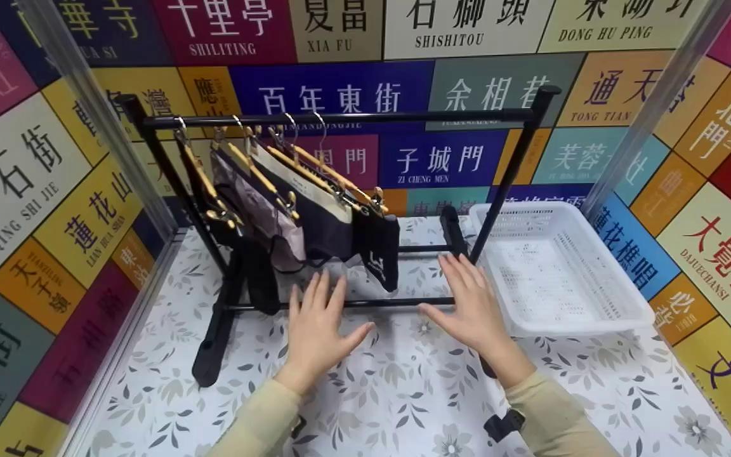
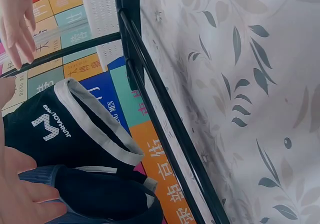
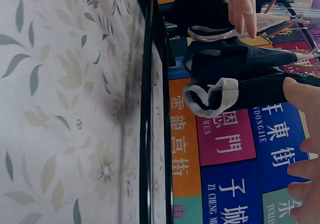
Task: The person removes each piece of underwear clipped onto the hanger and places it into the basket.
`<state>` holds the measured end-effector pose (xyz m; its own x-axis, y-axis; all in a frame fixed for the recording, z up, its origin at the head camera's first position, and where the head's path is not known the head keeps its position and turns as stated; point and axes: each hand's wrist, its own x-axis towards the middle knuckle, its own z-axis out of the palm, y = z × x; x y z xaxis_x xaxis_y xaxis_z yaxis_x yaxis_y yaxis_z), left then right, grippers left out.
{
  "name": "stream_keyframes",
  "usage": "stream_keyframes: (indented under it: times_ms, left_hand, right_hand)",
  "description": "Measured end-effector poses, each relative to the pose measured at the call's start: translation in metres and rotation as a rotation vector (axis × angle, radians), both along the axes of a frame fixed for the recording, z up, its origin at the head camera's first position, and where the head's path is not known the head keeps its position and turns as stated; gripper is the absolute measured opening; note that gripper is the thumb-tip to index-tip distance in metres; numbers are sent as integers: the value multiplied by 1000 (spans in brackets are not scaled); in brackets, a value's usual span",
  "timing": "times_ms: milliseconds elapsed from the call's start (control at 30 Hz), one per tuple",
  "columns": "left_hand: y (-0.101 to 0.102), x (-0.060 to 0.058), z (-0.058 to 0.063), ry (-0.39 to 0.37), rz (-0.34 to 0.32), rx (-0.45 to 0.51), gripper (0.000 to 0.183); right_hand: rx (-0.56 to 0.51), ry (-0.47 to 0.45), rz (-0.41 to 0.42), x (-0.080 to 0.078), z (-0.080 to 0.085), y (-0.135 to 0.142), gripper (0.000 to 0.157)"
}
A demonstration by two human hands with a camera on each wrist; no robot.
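Garments [image 1: 321, 225] hung on the left half of the black rack's top rail [image 1: 403, 117], each clipped to a wooden hanger, and that was where I rested my attention from my distant seat. The nearest of them to me was a black garment [image 1: 376, 251] with white lettering, at the right end of the row, draping down toward the lower bars. The hangers ran roughly crosswise to the rail, sloping toward the person, while the cloth's long axis fell downward.

My left hand [image 1: 321, 324] stood in front of the row, fingers spread and extended, holding nothing. From it, the lettered garment lay just beyond the fingertips and to the right; whether any finger brushed the cloth, I could not tell. My right hand [image 1: 470, 308] was likewise spread wide with nothing in it, its fingers pointing up near the right-hand upright, so the garment sat to its left. I judged the left hand the nearer, and that small rightward gap the relation any reach would turn on.

Farther out, a white basket [image 1: 530, 254] stood right of the rack on floral cloth [image 1: 403, 393], with a sign-covered wall [image 1: 334, 98] behind.
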<state>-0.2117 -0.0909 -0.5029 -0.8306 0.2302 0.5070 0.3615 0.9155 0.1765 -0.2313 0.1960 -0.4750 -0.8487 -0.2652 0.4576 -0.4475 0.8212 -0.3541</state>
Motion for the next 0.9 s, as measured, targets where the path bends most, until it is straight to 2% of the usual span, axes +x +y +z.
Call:
stream_keyframes:
  times_ms: [167,333,700,900]
  left_hand:
    - [2,-3,3,90,-20,34,89]
    - [4,-5,5,141,-29,98,86]
    - [7,-7,7,163,-28,232,83]
    - [8,-6,10,124,-40,346,81]
  right_hand:
    - [-34,70,17,-5,7,-9,87]
    - [-59,127,41,-12,14,-17,87]
    - [-118,191,69,-27,36,-41,80]
    - [-162,220,86,-35,50,-52,77]
